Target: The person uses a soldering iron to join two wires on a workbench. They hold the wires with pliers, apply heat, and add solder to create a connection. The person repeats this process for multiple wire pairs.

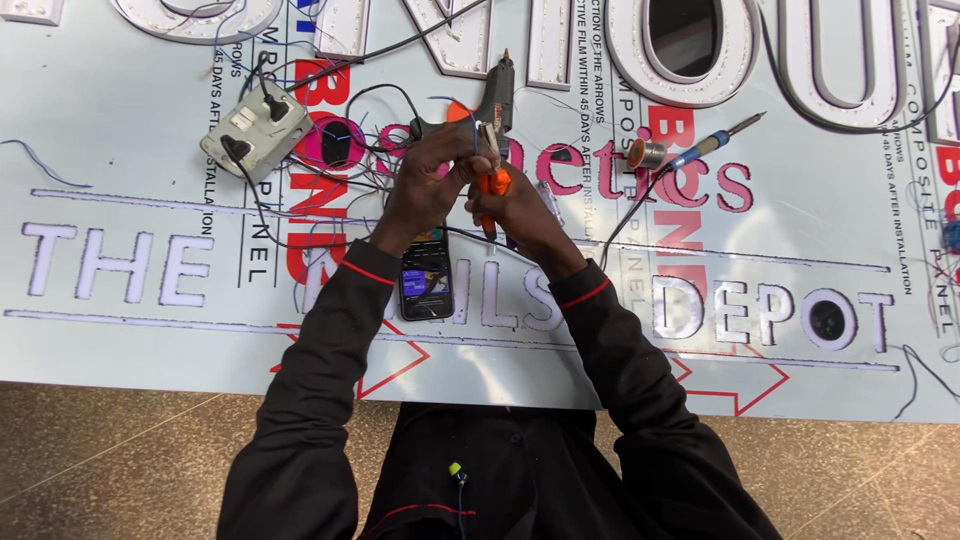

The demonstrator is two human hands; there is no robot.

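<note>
1. A person in a black long-sleeved top with red piping bends over a large white composite sign panel (120,340) that lies flat, both hands meeting just above its middle.
2. The right hand (515,205) is closed around the orange-handled wire-cutting pliers (493,185), whose handles are squeezed together in the palm; the metal tip (488,135) points away from the body.
3. The left hand (432,175) pinches thin blue and white wires (470,120) between its fingertips, feeding them to the tool's tip; whether the tip is biting the wire cannot be told.
4. The wires run in a loose tangle (350,160) across the panel toward a grey socket box with black plugs (252,130) at upper left.
5. A black glue gun (497,95) lies just beyond the hands, and a blue-handled soldering iron (712,142) rests to the right beside a small spool of solder (648,153).
6. A smartphone with a lit screen (427,280) lies on the panel, between the forearms.
7. Risks, as a judgement: fingertips sit close to the cutting tip and could be nicked; a sleeve could brush the iron, which may be hot; a tug on the tangle could drag the socket box.
</note>
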